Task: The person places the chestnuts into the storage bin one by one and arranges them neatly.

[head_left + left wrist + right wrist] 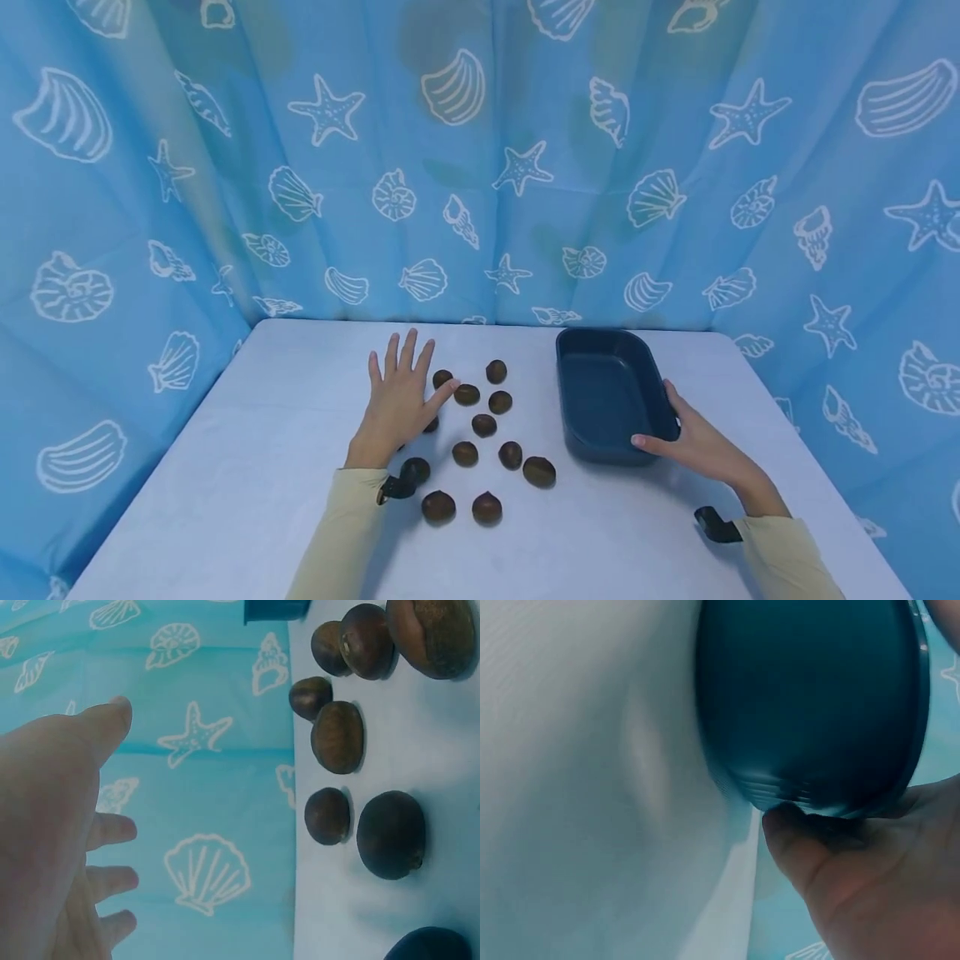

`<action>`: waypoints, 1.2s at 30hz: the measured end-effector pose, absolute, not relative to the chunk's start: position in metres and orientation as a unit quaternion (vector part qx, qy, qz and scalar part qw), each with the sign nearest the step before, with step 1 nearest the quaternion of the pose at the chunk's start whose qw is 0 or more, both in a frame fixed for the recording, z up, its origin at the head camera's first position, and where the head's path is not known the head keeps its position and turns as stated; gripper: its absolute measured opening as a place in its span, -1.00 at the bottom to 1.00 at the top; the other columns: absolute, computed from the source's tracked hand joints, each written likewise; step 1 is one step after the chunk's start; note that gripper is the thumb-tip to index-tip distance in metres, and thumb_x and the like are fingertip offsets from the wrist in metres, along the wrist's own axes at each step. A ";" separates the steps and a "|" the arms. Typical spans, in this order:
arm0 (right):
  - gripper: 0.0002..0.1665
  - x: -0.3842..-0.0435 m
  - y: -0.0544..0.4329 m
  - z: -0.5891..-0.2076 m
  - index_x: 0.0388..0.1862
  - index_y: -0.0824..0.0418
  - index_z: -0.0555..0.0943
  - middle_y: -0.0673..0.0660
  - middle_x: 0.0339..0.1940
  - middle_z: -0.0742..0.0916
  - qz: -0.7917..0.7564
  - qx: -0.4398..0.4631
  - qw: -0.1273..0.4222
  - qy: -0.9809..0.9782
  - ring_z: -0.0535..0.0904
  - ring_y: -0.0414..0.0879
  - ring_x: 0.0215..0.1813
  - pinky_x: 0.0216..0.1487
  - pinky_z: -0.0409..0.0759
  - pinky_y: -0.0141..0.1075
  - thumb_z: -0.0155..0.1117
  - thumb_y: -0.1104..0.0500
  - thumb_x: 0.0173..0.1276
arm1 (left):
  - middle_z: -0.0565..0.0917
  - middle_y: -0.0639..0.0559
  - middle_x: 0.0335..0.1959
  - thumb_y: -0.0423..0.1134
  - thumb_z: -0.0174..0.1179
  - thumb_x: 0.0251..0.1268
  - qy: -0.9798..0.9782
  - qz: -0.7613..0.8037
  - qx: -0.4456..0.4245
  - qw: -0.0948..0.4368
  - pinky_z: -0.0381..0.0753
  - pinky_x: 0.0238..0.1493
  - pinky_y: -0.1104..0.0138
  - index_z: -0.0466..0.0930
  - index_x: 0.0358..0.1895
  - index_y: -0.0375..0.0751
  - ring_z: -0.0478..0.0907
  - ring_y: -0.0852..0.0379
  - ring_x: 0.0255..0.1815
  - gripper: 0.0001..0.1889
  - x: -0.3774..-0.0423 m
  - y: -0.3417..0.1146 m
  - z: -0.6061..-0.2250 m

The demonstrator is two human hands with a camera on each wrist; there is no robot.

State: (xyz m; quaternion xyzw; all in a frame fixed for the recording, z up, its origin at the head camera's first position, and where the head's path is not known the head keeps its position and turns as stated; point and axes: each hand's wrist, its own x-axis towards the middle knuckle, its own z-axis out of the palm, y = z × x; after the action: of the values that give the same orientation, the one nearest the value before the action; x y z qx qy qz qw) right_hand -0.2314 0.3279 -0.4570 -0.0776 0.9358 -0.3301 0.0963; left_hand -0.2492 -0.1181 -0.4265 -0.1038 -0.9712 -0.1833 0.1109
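Note:
My left hand (400, 402) hovers at the left side of a scatter of chestnuts, fingers straight and spread, holding nothing. Its thumb overlaps one brown chestnut (467, 395) in the head view. In the left wrist view the spread fingers stand apart from the chestnuts, such as this one (337, 737). On the right, my right hand (701, 437) grips a dark blue rectangular dish (603, 400) by its near right corner. The thumb lies at the near rim and other fingers go along the right side. From the right wrist, the dish (817, 697) shows its outer wall, with a finger curled under its edge.
Several chestnuts (540, 472) lie loose across the middle of the white-covered table (262, 433), two of them close to the front. A blue curtain (480, 167) with shell and starfish prints surrounds the table at the back and sides.

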 end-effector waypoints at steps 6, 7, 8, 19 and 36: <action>0.56 -0.238 0.327 -0.464 0.67 0.33 -0.48 0.58 0.67 -0.11 -0.347 -0.096 0.103 0.927 -0.05 0.63 0.61 0.43 0.12 0.56 0.49 -0.16 0.24 | 0.18 -0.32 0.63 0.30 0.05 0.50 -0.967 -0.196 -0.094 0.134 -0.10 0.59 -0.41 0.19 0.61 -0.21 0.02 -0.35 0.68 -0.15 -0.250 -0.128 -0.420; 0.58 -0.238 0.328 -0.466 0.66 0.33 -0.49 0.58 0.67 -0.12 -0.348 -0.096 0.105 0.927 -0.06 0.62 0.61 0.43 0.12 0.56 0.50 -0.16 0.22 | 0.21 -0.33 0.61 0.28 0.06 0.50 -0.965 -0.200 -0.092 0.140 -0.06 0.59 -0.39 0.20 0.60 -0.22 0.07 -0.35 0.66 -0.17 -0.250 -0.130 -0.420; 0.59 -0.238 0.329 -0.467 0.66 0.34 -0.50 0.58 0.68 -0.13 -0.350 -0.097 0.107 0.925 -0.07 0.62 0.61 0.43 0.11 0.56 0.51 -0.15 0.21 | 0.24 -0.34 0.59 0.26 0.07 0.51 -0.963 -0.207 -0.090 0.145 -0.02 0.60 -0.36 0.22 0.59 -0.24 0.10 -0.34 0.64 -0.18 -0.250 -0.132 -0.420; 0.63 -0.245 0.327 -0.462 0.66 0.28 -0.54 0.53 0.69 -0.18 -0.363 -0.099 0.113 0.920 -0.10 0.61 0.63 0.43 0.07 0.58 0.54 -0.17 0.20 | 0.59 -0.21 0.30 0.17 0.13 0.53 -0.944 -0.309 -0.044 0.106 0.62 0.29 -0.08 0.44 0.46 -0.16 0.57 -0.18 0.30 -0.36 -0.242 -0.163 -0.414; 0.62 -0.254 0.324 -0.470 0.67 0.17 -0.58 0.48 0.71 -0.21 -0.391 -0.090 0.123 0.908 -0.16 0.59 0.65 0.42 0.01 0.61 0.53 -0.13 0.21 | 0.78 -0.15 0.05 0.11 0.39 0.30 -0.941 -0.330 0.047 0.058 0.71 -0.02 0.05 0.65 0.28 -0.19 0.71 -0.09 0.04 -0.40 -0.214 -0.195 -0.456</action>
State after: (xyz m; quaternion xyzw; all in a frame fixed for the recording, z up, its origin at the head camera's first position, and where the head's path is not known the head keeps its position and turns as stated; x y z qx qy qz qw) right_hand -0.2536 0.3238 -0.4699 -0.0897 0.9079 -0.3907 0.1225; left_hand -0.2141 -0.1950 -0.4564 0.0470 -0.9410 -0.3300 0.0581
